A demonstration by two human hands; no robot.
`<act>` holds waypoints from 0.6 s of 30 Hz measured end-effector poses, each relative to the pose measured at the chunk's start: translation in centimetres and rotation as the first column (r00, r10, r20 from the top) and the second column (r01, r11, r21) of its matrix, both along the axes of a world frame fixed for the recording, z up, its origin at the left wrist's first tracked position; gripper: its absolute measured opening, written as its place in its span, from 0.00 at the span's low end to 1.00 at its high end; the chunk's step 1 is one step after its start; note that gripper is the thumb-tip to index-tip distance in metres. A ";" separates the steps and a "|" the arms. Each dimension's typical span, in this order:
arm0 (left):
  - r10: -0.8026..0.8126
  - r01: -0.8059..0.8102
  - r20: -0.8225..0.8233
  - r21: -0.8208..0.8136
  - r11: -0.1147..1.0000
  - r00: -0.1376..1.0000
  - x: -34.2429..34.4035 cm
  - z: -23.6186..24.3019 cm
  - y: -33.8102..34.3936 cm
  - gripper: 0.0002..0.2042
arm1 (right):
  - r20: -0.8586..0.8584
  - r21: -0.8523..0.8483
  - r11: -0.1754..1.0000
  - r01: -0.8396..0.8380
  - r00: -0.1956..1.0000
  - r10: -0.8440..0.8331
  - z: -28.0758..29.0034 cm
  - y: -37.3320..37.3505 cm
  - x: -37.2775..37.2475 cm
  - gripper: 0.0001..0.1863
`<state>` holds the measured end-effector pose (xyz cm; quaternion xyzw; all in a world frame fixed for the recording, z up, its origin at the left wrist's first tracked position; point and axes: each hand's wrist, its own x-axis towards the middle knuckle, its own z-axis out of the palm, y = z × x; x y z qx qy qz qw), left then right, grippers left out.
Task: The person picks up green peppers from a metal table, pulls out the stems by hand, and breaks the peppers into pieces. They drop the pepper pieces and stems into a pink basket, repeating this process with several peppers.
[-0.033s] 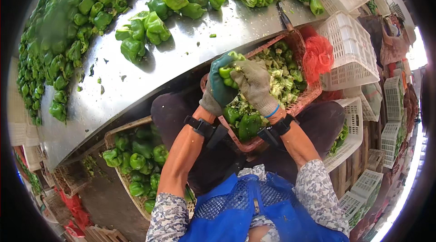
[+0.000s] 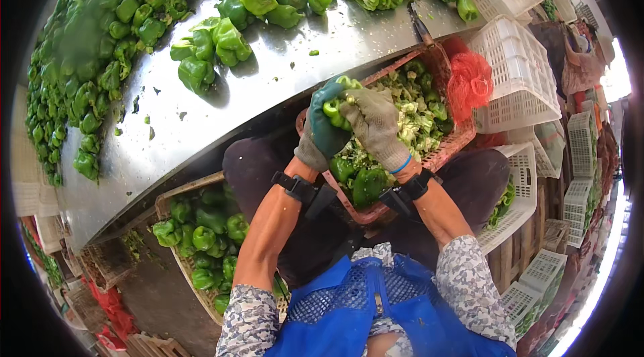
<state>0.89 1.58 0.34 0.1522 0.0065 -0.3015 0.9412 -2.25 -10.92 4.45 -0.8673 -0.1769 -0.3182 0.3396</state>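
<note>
My left hand (image 2: pixel 322 126), in a green-coated grey glove, is wrapped round a green bell pepper (image 2: pixel 333 113). Pressed against that pepper from the other side, the curled fingers of my right hand (image 2: pixel 373 124) grip it; its grey glove hides their tips. Both hands are over a pink crate (image 2: pixel 362 216) between my legs. Inside it lie pale pepper cores (image 2: pixel 410 110) and scraps, with whole-looking green peppers (image 2: pixel 369 187) at its near end.
Beyond the hands, a metal table (image 2: pixel 268 89) carries heaped green peppers (image 2: pixel 127 8) and a dark-handled tool (image 2: pixel 421 25) at its edge. A crate of peppers (image 2: pixel 203 238) stands at left. On the right are red netting (image 2: pixel 469 85) and white crates (image 2: pixel 516 65).
</note>
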 end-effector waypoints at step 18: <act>0.010 -0.010 -0.005 0.022 1.000 1.000 -1.3 0.7 -0.7 0.18 | -0.656 0.755 0.262 0.602 0.674 0.340 0.1 -1.8 -0.5 0.23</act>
